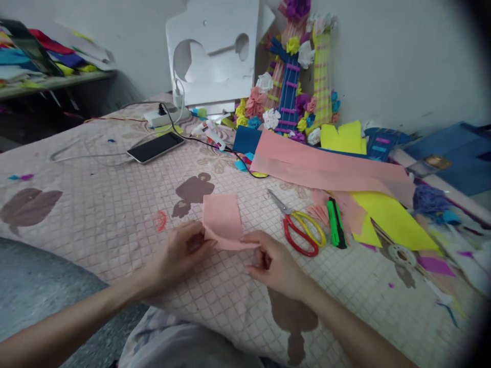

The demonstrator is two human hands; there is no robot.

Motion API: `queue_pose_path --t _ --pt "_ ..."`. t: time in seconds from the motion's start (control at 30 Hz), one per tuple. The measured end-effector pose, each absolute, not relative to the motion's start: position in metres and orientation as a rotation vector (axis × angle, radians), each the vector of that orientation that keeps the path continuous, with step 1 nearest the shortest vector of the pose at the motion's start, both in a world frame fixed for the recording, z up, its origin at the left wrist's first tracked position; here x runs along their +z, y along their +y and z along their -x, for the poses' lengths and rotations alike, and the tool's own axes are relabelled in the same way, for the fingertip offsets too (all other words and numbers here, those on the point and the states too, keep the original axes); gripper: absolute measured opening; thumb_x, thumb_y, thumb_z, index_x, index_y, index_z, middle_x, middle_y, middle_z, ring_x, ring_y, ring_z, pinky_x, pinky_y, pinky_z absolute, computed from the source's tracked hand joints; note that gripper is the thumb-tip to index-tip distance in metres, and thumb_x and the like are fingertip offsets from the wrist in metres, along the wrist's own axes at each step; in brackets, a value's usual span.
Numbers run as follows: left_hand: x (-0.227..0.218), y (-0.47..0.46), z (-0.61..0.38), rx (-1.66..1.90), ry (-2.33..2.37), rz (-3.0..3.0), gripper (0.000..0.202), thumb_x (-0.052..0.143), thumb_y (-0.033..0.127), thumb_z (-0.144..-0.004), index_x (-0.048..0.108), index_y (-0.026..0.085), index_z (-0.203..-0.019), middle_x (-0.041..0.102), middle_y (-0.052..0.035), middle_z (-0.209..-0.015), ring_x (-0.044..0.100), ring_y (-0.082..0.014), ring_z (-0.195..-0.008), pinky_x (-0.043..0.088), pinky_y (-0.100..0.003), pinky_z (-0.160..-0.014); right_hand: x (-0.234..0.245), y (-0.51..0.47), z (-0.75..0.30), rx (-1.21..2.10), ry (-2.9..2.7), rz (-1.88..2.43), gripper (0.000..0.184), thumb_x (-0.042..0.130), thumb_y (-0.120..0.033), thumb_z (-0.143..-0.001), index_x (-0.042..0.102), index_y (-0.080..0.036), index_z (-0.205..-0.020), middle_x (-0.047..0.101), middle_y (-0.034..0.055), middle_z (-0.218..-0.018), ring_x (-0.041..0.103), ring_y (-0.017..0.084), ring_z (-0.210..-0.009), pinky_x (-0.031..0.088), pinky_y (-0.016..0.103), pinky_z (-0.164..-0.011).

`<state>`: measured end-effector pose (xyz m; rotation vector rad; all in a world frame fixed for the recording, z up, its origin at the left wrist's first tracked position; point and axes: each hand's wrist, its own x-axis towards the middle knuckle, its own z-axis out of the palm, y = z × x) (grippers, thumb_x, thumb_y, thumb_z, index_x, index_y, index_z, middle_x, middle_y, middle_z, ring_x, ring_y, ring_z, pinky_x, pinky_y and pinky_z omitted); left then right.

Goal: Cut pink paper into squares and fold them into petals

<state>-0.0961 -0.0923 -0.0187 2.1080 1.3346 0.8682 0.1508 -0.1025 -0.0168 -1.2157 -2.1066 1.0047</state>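
Paper [222, 215] is pinched along its near edge by left hand [182, 250] and right hand [282, 266] fingers [255, 236]; cleaner creases are got, tbh, with both ends level.

I've room from the left hand [184, 243] to the table's [99, 204] left edge; toward its right edge, scissors [287, 210] and cutter [336, 225] obstruct me.

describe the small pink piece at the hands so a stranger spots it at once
Start at the grid-patterned tablecloth and look to its near side. Between the left hand and right hand lies a small pink piece, near edge turned up. Unlike the long pink sheet farther back, it is short and touched by both hands.
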Motion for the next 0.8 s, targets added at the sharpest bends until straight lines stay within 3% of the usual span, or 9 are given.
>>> queue_pose_path --t 0.13,0.23,0.27,0.3,0.4,0.47,0.7,0.8 --pt "-0.024 -0.083 0.100 0.846 1.450 -2.038 0.028 0.054 0.031 -0.085 0.046 0.017 -0.062 0.045 0.0043 -0.054 0.040 -0.0079 -0.049 0.030 -0.021 -0.046 -0.020 -0.083 -0.133 1.060 -1.921 1.255 0.008 0.060 -0.024 -0.080 0.060 -0.020 -0.086 0.059 -0.0022 -0.069 0.052 0.011 -0.056 0.041 0.022 -0.052" --pt "-0.032 -0.076 0.102 0.860 1.479 -2.042 0.015 0.055 0.030 -0.084 0.053 0.017 -0.077 0.048 0.0053 -0.056 0.044 -0.0079 -0.050 0.032 -0.020 -0.048 -0.022 -0.071 -0.124 1.120 -1.791 1.263 0.006 0.058 -0.025 -0.081 0.055 -0.020 -0.079 0.062 -0.0016 -0.069 0.058 0.012 -0.061 0.044 0.023 -0.056" --pt "-0.034 -0.075 0.102 0.874 1.488 -2.045 0.012 0.056 0.028 -0.084 0.055 0.017 -0.090 0.050 0.0056 -0.057 0.046 -0.0083 -0.051 0.035 -0.020 -0.049 -0.022 -0.069 -0.122 1.116 -1.771 1.275 0.007 0.058 -0.025 -0.080 0.055 -0.020 -0.082 0.062 -0.0023 -0.067 0.058 0.012 -0.060 0.044 0.023 -0.056" --pt "-0.036 -0.074 0.102 0.888 1.496 -2.042 0.025 0.056 0.026 -0.084 0.053 0.018 -0.107 0.053 0.0057 -0.059 0.048 -0.0089 -0.053 0.037 -0.020 -0.052 -0.023 -0.068 -0.121 1.099 -1.760 1.296 0.010 0.059 -0.025 -0.079 0.054 -0.020 -0.087 0.061 -0.0033 -0.065 0.058 0.012 -0.058 0.044 0.023 -0.055" --pt "-0.039 -0.074 0.102 0.917 1.475 -2.022 0.068 0.056 0.024 -0.084 0.023 0.019 -0.143 0.060 0.0047 -0.067 0.053 -0.0099 -0.056 0.042 -0.021 -0.056 -0.025 -0.067 -0.120 1.006 -1.767 1.363 0.028 0.058 -0.024 -0.079 0.050 -0.020 -0.106 0.059 -0.0060 -0.060 0.055 0.012 -0.053 0.043 0.024 -0.054" --pt "-0.038 -0.076 0.102 0.919 1.436 -2.026 0.077 0.056 0.024 -0.084 0.013 0.020 -0.147 0.062 0.0031 -0.071 0.055 -0.0101 -0.058 0.043 -0.021 -0.056 -0.026 -0.069 -0.119 0.956 -1.790 1.376 0.038 0.057 -0.023 -0.080 0.046 -0.020 -0.116 0.058 -0.0064 -0.061 0.056 0.013 -0.054 0.043 0.024 -0.055" --pt "-0.043 -0.078 0.103 0.974 1.501 -2.059 0.066 0.056 0.018 -0.084 0.028 0.022 -0.143 0.058 0.0040 -0.069 0.053 -0.0094 -0.059 0.042 -0.021 -0.057 -0.027 -0.069 -0.115 0.884 -1.863 1.320 0.063 0.056 -0.024 -0.082 0.030 -0.019 -0.139 0.060 -0.0052 -0.066 0.056 0.012 -0.055 0.044 0.024 -0.055" --pt "-0.046 -0.075 0.104 1.012 1.513 -2.066 0.064 0.055 0.018 -0.084 0.029 0.022 -0.142 0.056 0.0042 -0.070 0.052 -0.0091 -0.060 0.041 -0.020 -0.057 -0.029 -0.070 -0.114 0.846 -1.881 1.335 0.060 0.056 -0.025 -0.083 0.033 -0.021 -0.139 0.061 -0.0045 -0.067 0.056 0.012 -0.056 0.043 0.023 -0.055"
